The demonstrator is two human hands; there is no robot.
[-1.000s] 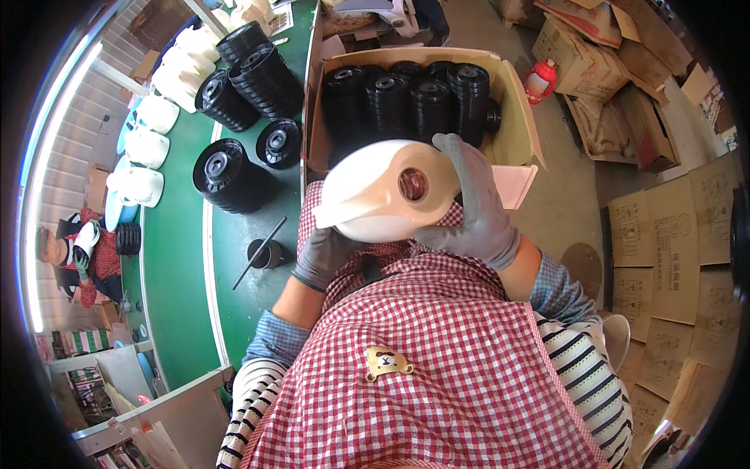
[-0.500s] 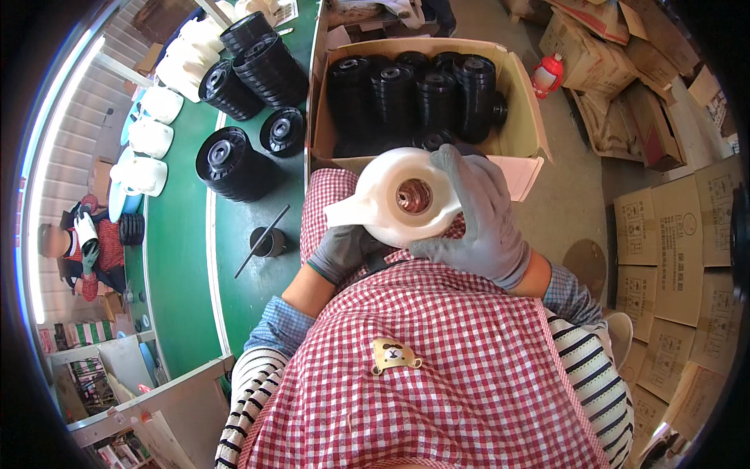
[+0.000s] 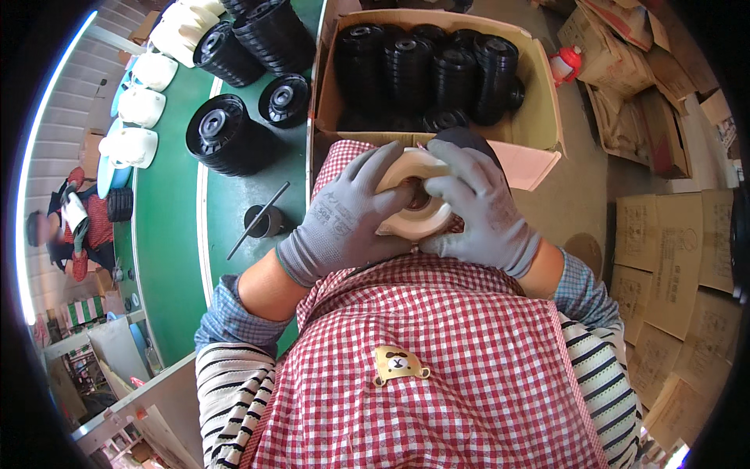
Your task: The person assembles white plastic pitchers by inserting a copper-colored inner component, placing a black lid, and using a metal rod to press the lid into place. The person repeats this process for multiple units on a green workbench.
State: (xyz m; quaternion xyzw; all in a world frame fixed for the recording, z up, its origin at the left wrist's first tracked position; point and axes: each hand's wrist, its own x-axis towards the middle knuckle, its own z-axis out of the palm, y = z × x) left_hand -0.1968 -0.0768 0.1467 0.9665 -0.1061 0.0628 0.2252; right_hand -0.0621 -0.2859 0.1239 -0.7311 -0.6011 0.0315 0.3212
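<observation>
In front of my lap, both gloved hands hold a white thermos jug (image 3: 414,225), its round mouth facing up. Copper-coloured metal shows inside the mouth. My left hand (image 3: 344,213) wraps the left side, fingers curled over the rim and covering the spout area. On the opposite side, my right hand (image 3: 486,215) grips the jug, its fingertips bent over the opening. Whether anything small sits between the fingers inside the mouth is hidden.
An open cardboard box (image 3: 547,137) of stacked black ring-shaped parts (image 3: 406,74) stands just ahead. On the green table (image 3: 168,250) are black stacks (image 3: 226,133), a black cup (image 3: 271,222) with a dark stick (image 3: 248,234), and white jug bodies (image 3: 141,105). Another person (image 3: 101,223) works far left.
My left hand has come up from beneath the spout to the jug's left side and rim. My right fingers have shifted over the mouth, and the spout is now covered.
</observation>
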